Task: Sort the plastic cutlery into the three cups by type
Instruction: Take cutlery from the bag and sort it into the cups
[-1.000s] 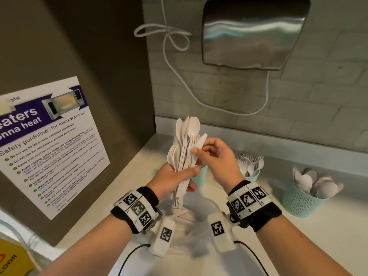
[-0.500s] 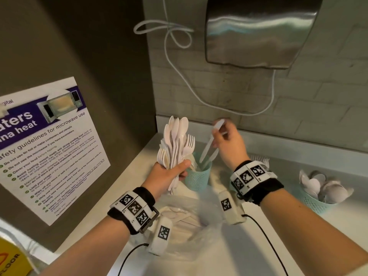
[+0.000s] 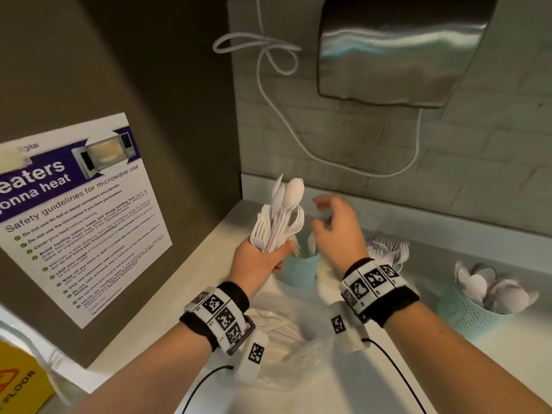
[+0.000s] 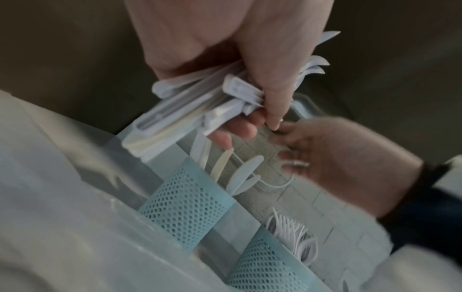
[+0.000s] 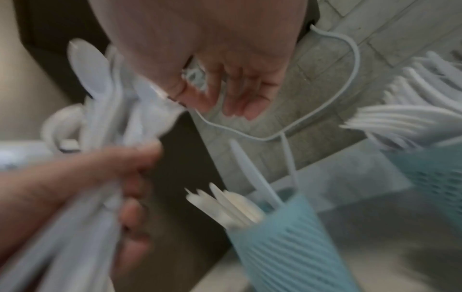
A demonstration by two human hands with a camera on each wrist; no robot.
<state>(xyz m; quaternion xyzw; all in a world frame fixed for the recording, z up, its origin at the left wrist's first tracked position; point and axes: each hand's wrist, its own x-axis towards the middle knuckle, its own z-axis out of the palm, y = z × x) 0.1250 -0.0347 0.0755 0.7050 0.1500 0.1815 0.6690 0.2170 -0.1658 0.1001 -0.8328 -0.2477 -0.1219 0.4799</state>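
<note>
My left hand (image 3: 257, 261) grips an upright bundle of white plastic cutlery (image 3: 279, 216), spoons and forks showing at the top; its handle ends (image 4: 180, 116) stick out below the fist. My right hand (image 3: 334, 231) hovers empty with loosely spread fingers (image 5: 240, 94) just right of the bundle, above the knife cup (image 3: 300, 268). That teal mesh cup holds several knives (image 5: 232, 205). The fork cup (image 3: 388, 252) stands behind my right wrist, and the spoon cup (image 3: 475, 309) stands at the far right.
A clear plastic bag (image 3: 286, 333) with more cutlery lies on the white counter (image 3: 493, 369) under my wrists. A steel dispenser (image 3: 400, 52) and a white cable (image 3: 286, 121) hang on the tiled wall behind. A microwave poster (image 3: 74, 210) covers the left wall.
My right hand pulled a knife from the bundle, carried it over the knife cup and let it go. It now hovers empty beside the bundle. The left hand kept its grip.
</note>
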